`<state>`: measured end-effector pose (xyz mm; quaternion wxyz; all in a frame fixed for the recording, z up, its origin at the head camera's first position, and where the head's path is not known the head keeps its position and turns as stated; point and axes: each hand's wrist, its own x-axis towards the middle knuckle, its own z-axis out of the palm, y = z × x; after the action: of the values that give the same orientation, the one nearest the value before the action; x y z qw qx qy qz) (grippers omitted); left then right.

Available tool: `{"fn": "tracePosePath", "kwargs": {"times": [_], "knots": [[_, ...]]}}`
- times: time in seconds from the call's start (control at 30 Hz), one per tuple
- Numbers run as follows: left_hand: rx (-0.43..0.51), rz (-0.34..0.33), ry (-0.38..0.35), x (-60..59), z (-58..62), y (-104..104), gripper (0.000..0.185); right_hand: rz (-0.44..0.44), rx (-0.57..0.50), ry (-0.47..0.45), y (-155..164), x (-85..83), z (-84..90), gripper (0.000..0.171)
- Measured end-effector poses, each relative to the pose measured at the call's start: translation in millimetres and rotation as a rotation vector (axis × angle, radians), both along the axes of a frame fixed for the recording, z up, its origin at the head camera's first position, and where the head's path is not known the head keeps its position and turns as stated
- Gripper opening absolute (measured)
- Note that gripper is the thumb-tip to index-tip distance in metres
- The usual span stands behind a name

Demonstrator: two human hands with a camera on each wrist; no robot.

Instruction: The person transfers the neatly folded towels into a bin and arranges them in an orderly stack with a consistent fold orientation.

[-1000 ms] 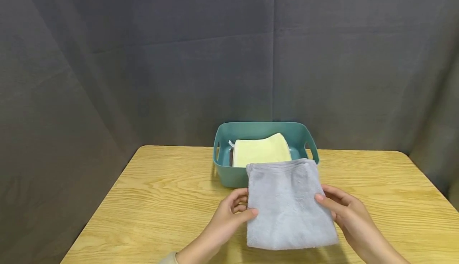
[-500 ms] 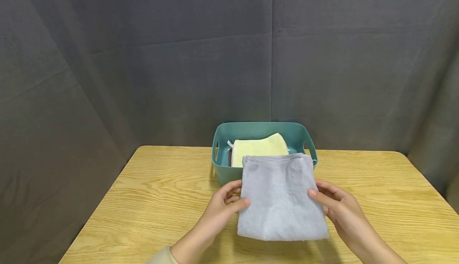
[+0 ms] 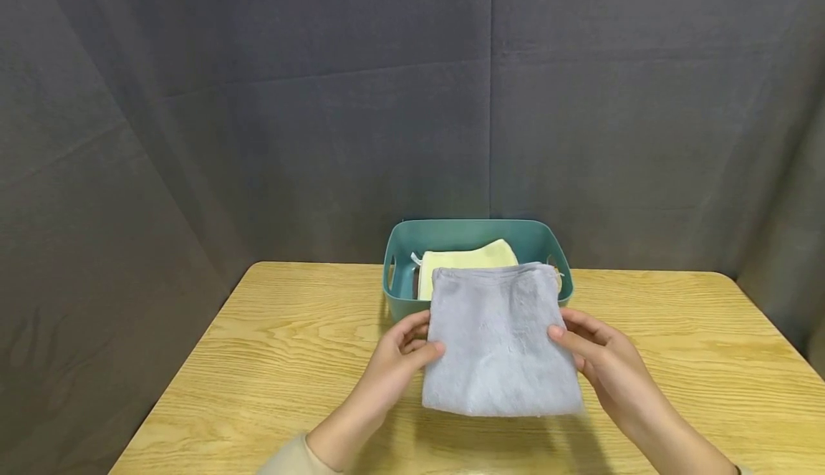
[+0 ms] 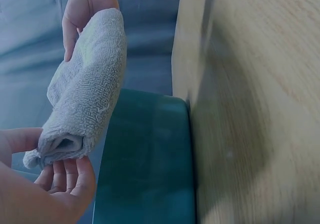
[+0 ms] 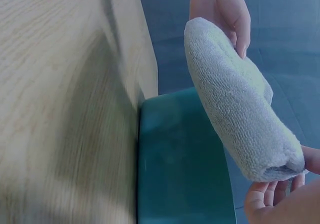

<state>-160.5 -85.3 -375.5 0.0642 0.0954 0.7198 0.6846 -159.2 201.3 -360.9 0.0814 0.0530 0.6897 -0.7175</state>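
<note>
A folded grey towel is held up above the table between both hands. My left hand pinches its left edge, thumb on the near face and fingers behind. On the opposite edge my right hand grips it the same way. The towel's top overlaps the front rim of a teal basket in the head view. Inside the basket lies a folded yellow cloth, its lower part hidden behind the towel. Both wrist views show the towel's folded layers at its side, off the tabletop.
The basket stands at the back of a light wooden table. A dark grey curtain hangs behind the table and along its left side. Something dark brown shows beside the yellow cloth, too little to identify.
Both hands have moved the towel forward and slightly left, toward the basket, so it now covers more of the yellow cloth and the basket's front. The grip looks unchanged.
</note>
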Motion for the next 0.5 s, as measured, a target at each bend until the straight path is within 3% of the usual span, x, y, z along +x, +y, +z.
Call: {"fn": "tracePosePath", "kwargs": {"times": [0.27,0.5], "knots": [[-0.007,0.026,0.029,-3.8,4.2,-0.1,0.057,0.003,-0.009,0.034,-1.1,-4.3,4.8,0.049],[-0.005,0.043,0.029,-6.3,6.7,-1.2,0.056,0.020,-0.034,0.081,-3.6,-5.6,6.5,0.033]]}}
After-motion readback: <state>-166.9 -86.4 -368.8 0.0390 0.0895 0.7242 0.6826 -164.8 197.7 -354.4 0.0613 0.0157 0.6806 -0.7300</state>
